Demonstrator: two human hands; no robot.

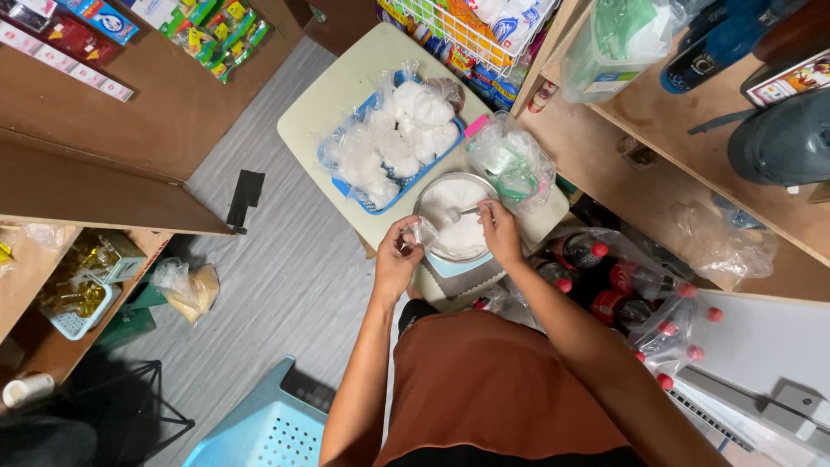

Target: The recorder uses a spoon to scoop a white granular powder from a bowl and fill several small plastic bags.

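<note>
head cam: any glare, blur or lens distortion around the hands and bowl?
Head view: even light, soft shadows; strong wide-angle bending at shelf edges; the white powder in the metal bowl is nearly blown out; left hand and right hand reasonably sharp, no motion blur; spoon small, hard to resolve.

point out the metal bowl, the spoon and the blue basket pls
metal bowl (432,192): head view, on its upper left rim.
spoon (462,211): head view, on the handle, held by the right hand (500,232).
blue basket (344,185): head view, on its lower left rim.
</note>
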